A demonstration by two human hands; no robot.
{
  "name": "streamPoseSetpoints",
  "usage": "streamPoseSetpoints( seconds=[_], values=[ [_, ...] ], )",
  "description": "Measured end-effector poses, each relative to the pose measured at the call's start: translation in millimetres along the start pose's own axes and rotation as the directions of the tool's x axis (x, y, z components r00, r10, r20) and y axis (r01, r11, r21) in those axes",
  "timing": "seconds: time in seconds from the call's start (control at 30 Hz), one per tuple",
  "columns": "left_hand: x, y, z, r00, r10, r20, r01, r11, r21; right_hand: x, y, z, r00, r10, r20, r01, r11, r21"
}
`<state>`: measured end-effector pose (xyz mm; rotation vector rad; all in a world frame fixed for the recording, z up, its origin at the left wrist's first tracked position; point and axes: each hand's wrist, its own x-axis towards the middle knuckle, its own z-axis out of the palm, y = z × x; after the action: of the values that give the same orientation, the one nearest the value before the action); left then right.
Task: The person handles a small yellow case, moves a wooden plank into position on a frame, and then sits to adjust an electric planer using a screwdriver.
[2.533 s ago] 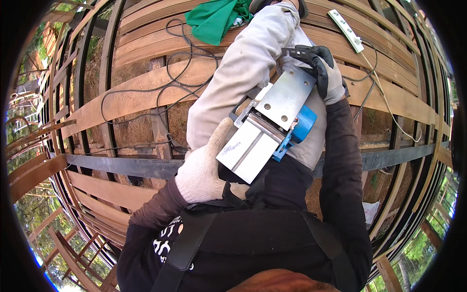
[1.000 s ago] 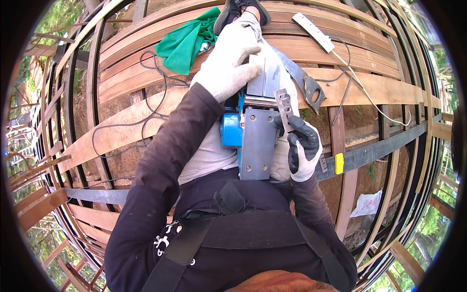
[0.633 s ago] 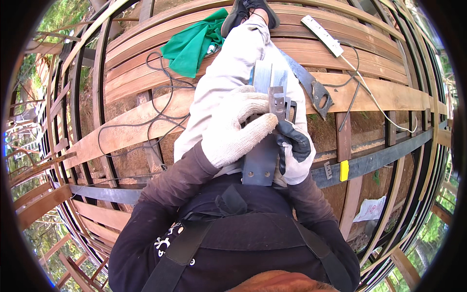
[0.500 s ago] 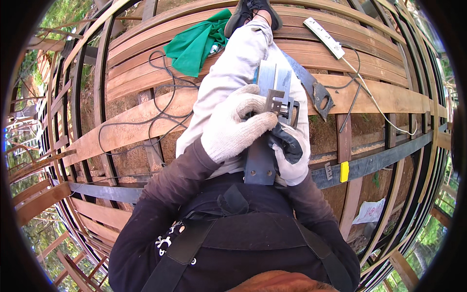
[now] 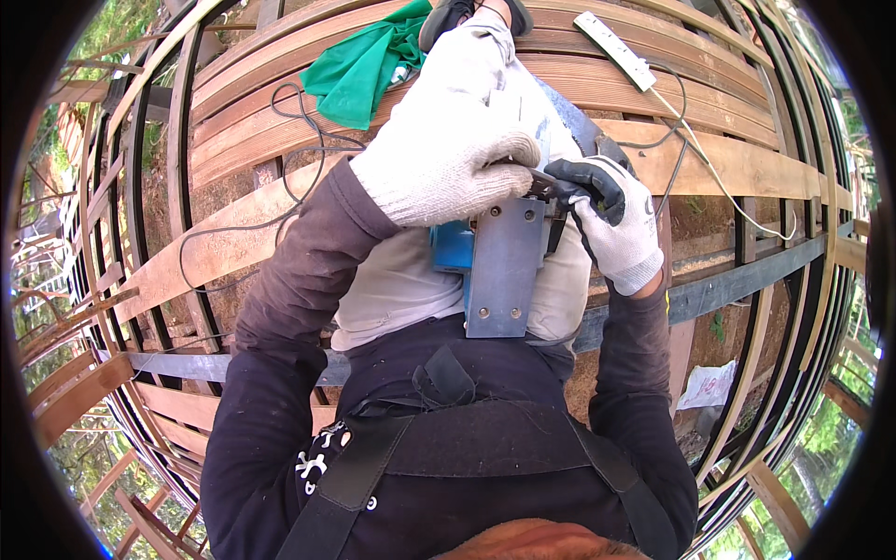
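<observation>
Upside down on my lap lies a blue electric hand planer [image 5: 505, 271], its flat grey metal sole facing up. My left hand [image 5: 439, 173], in a white knit glove, is closed over its far part, thumb and fingers pinching a small dark metal piece [image 5: 541, 179]. From the other side my right hand [image 5: 611, 213], in a white glove with black-coated fingers, has its fingertips closed at that same piece. Most of the piece is hidden between the gloves. The planer's far end is covered by my left hand.
A handsaw [image 5: 577, 119] lies beyond my right hand, beside my leg. A green cloth [image 5: 359, 70] and a dark cable [image 5: 303, 117] are at left. A white power strip [image 5: 614, 49] with its cord sits far right. Wooden boards and beams surround me, with gaps between them.
My left hand has moved forward over the planer. My right hand has come out from the planer's side, up and right, to the metal piece. More of the planer's near sole and blue body shows.
</observation>
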<state>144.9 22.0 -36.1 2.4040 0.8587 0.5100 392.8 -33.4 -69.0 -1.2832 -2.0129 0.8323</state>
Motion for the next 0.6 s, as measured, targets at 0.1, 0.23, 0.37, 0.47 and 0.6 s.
streamPoseSetpoints(
  seconds=[0.1, 0.23, 0.37, 0.47, 0.6],
  values=[
    [-13.1, -8.1, 14.9, 0.973, -0.164, -0.160, 0.103, 0.936, -0.337, -8.8, 10.5, 11.4, 0.996, 0.054, -0.069, -0.049, 0.997, 0.065],
    [-43.2, -28.8, 38.9, 0.843, -0.523, -0.126, 0.269, 0.612, -0.744, -13.6, 26.1, 15.6, 0.993, -0.007, -0.114, 0.006, 1.000, -0.006],
    [-65.1, -29.4, 49.4, 0.907, -0.291, -0.305, 0.170, 0.914, -0.368, -11.2, 31.9, 18.3, 0.998, -0.044, -0.052, 0.042, 0.998, -0.042],
    [-69.5, -17.2, 57.5, 0.920, -0.090, -0.382, 0.094, 0.996, -0.010, -11.5, 30.0, 16.7, 0.998, -0.036, -0.043, 0.032, 0.995, -0.090],
    [-75.2, 9.1, 62.1, 0.885, -0.228, -0.406, 0.247, 0.969, -0.005, -21.2, 44.1, 23.0, 0.996, 0.032, -0.079, -0.026, 0.996, 0.086]
  ],
)
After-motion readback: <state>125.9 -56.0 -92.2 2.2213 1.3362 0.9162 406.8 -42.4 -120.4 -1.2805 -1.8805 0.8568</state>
